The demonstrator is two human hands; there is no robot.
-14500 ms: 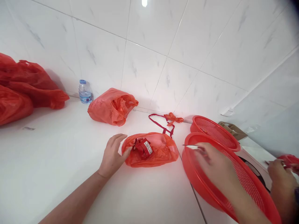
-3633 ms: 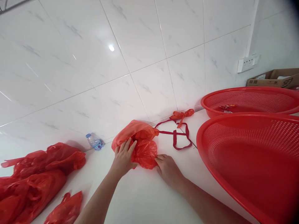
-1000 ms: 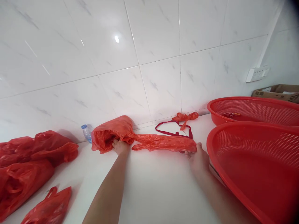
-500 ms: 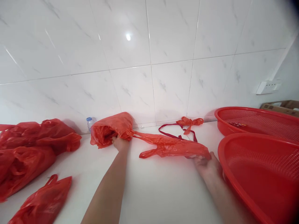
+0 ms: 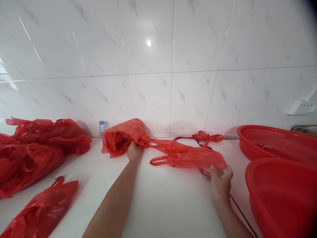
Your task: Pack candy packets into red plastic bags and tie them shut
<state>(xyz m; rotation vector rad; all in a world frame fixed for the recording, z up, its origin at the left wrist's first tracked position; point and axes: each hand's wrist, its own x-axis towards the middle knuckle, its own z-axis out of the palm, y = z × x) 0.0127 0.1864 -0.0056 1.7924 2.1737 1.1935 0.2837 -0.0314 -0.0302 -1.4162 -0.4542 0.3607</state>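
On the white counter my left hand is closed on the mouth of a bunched red plastic bag by the wall. My right hand grips the end of a second red plastic bag, which lies stretched out flat between the two hands, its handle loops pointing left. Both bags touch near my left hand. A dark red ribbon with a bow lies just behind the stretched bag.
Large red bags pile up at the left, with a smaller one in front. A small water bottle stands by the tiled wall. Two red perforated basins sit at the right, a wall socket above.
My right hand has drawn the stretched bag a little nearer and re-gripped its end. The view has swung left and downward; my left hand stays on the bunched bag.
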